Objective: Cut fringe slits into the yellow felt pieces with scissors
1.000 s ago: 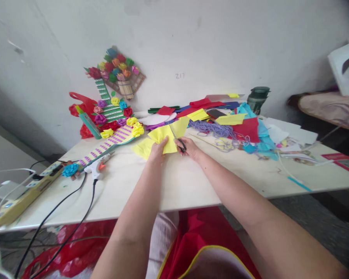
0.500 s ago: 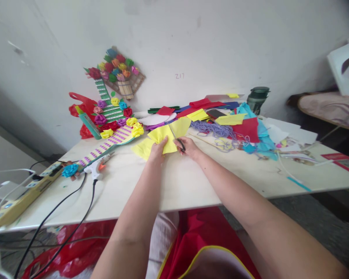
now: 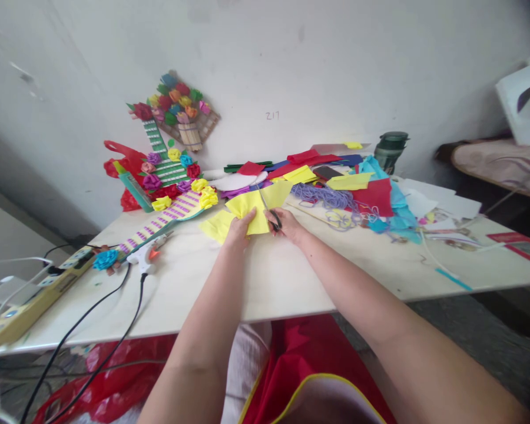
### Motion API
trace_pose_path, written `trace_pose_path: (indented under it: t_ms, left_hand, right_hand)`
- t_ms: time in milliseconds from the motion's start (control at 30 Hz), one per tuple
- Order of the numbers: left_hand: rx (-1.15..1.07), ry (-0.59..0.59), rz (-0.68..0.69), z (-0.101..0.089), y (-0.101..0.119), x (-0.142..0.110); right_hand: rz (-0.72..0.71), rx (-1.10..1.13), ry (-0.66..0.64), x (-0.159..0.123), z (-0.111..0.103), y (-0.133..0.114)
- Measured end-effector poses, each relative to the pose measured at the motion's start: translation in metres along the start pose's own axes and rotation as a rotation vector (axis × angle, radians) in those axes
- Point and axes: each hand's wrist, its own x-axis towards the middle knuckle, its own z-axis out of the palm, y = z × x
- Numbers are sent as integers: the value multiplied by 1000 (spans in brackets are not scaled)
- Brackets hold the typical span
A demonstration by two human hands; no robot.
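Observation:
My left hand (image 3: pixel 242 227) pinches a sheet of yellow crepe paper (image 3: pixel 242 205), thumb on top and fingers beneath it. The sheet spreads to both sides of that hand, its far edge near a pile of coloured paper. In my right hand (image 3: pixel 287 224) is a pair of scissors (image 3: pixel 265 203) with dark handles, the fingers wrapped round the loops. The blades point away from me and lie across the yellow paper; whether they are cutting it at this instant I cannot tell.
Left on the table (image 3: pixel 282 282) lie a glue gun (image 3: pixel 145 254), a flower-decorated guitar-shaped craft (image 3: pixel 165 218) and a power strip (image 3: pixel 48 294). Behind are coloured papers (image 3: pixel 307 158) and purple yarn (image 3: pixel 322 195). A dark bottle (image 3: pixel 391 152) stands back right, paper scraps (image 3: pixel 450 227) nearer.
Almost nothing differs. Both hands keep their hold on the paper and the scissors, and the paper's right part has shifted very slightly.

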Motion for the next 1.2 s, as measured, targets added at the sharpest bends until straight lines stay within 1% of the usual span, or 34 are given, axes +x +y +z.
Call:
trace_pose_path:
  t_ms: [267,633,1000,1200]
  left_hand:
    - [20,-21,-17,-2,-2,2]
    - [35,7,-10,1,1,-1]
    - [22,-42,-20,-1,-2,1]
    - [32,-73,-24,-1,-2,1]
  right_hand:
    - [-1,10,26,1,-1,0]
    - [-39,23,53,6,-1,7]
    - [-9,-5,38,4,-2,5]
    - [-11,18,61,2,-4,3]
